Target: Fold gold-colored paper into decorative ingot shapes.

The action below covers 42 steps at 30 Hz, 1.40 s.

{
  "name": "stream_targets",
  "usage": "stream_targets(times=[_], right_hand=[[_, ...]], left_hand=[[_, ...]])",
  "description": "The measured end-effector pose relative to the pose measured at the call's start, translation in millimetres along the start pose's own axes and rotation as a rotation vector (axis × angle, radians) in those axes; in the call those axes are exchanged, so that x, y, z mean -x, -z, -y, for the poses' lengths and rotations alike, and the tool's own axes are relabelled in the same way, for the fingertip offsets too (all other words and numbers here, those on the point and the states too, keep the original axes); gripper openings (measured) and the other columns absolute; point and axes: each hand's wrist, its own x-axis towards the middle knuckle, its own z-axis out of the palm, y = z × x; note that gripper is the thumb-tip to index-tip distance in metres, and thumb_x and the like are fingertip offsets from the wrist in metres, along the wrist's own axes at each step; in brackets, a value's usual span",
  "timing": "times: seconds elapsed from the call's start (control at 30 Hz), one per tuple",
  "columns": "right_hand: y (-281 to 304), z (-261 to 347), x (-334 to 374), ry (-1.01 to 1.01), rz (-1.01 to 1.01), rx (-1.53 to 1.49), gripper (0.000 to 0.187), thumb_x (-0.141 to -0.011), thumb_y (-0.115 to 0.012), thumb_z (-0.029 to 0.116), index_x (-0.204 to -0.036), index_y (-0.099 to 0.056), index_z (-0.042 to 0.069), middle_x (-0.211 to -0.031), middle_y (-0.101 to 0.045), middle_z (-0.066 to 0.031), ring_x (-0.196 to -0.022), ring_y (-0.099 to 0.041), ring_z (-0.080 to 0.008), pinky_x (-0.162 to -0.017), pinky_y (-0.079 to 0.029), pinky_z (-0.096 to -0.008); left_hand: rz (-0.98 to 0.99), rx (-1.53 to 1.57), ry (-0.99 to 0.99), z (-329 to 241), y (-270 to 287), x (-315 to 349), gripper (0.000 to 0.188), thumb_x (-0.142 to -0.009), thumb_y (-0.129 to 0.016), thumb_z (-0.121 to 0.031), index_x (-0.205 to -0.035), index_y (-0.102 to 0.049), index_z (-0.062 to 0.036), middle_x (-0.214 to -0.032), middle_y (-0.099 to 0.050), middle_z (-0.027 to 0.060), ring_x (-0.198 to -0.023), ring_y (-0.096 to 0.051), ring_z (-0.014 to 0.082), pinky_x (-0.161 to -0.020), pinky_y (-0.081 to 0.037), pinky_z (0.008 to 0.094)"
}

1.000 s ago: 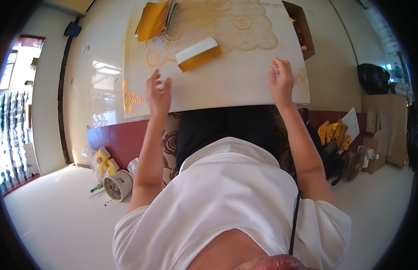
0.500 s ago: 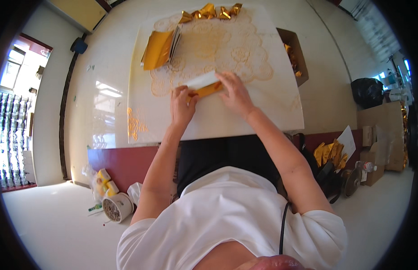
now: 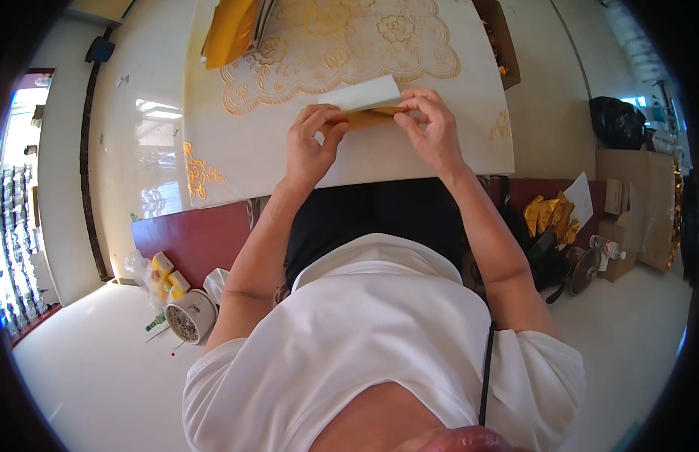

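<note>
Apparently, the folding is only partway: the sheet [image 3: 361, 93] looks creased, its white flap not closed over the gold, on or just above the bench [image 3: 395, 160]. Left hand [image 3: 313, 147] pinches one end, right hand [image 3: 434, 134] the other; the stack [image 3: 230, 34] lies untouched at far left.

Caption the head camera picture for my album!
Left hand and right hand hold a folded gold-and-white paper over a white, gold-patterned table.
</note>
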Motion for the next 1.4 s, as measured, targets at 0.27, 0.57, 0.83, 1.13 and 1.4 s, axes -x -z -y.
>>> stream_targets(times=[0.27, 0.57, 0.83, 1.13, 1.4], right_hand=[[-13, -18, 22, -0.093, -0.07, 0.021, 0.033, -0.087, -0.076, -0.004, -0.119, -0.068, 0.003, -0.124, -0.063, -0.0079, -0.089, -0.069, -0.0126, -0.069, -0.058, -0.0245], [-14, -4, 38, 0.213, -0.135, 0.392, 0.053, -0.082, -0.079, 0.002, -0.133, -0.062, 0.01, -0.126, -0.06, -0.0145, -0.112, -0.062, -0.0349, -0.091, -0.056, -0.0418], [-13, 2, 31, 0.117, -0.129, 0.127, 0.059, -0.086, -0.082, 0.022, -0.138, -0.06, 0.006, -0.134, -0.059, -0.0152, -0.123, -0.057, -0.036, -0.103, -0.05, -0.0457], [-9, -19, 33, 0.283, 0.097, 0.333, 0.051, -0.082, -0.085, 0.02, -0.127, -0.066, 0.008, -0.115, -0.071, -0.0091, -0.122, -0.06, -0.035, -0.105, -0.046, -0.0444], [-28, -27, 29, 0.155, -0.094, 0.276, 0.047, -0.079, -0.082, 0.004, -0.122, -0.067, 0.007, -0.102, -0.071, -0.0071, -0.103, -0.065, -0.0288, -0.097, -0.049, -0.0419]], left_hand=[[-0.098, -0.125, 0.173, 4, -17, 32, 0.047, -0.082, -0.079, -0.003, -0.128, -0.066, -0.0062, -0.119, -0.065, 0.0158, -0.107, -0.064, 0.034, -0.087, -0.055, 0.0402], [0.003, -0.48, -0.242, -2, -15, 47, 0.049, -0.08, -0.081, -0.005, -0.127, -0.069, -0.01, -0.136, -0.06, 0.0137, -0.129, -0.054, 0.0389, -0.107, -0.047, 0.0476], [0.015, -0.391, -0.204, -15, -17, 37, 0.045, -0.079, -0.085, -0.02, -0.119, -0.072, -0.008, -0.132, -0.061, 0.0123, -0.124, -0.057, 0.0383, -0.102, -0.048, 0.0478], [0.082, -0.295, -0.176, 3, -17, 34, 0.033, -0.079, -0.084, -0.016, -0.108, -0.073, -0.0067, -0.104, -0.071, 0.0095, -0.099, -0.064, 0.0306, -0.089, -0.049, 0.043], [-0.035, -0.265, 0.009, 9, -26, 32, 0.039, -0.079, -0.082, -0.008, -0.115, -0.07, -0.0049, -0.099, -0.067, 0.0116, -0.093, -0.061, 0.0311, -0.085, -0.049, 0.043]])
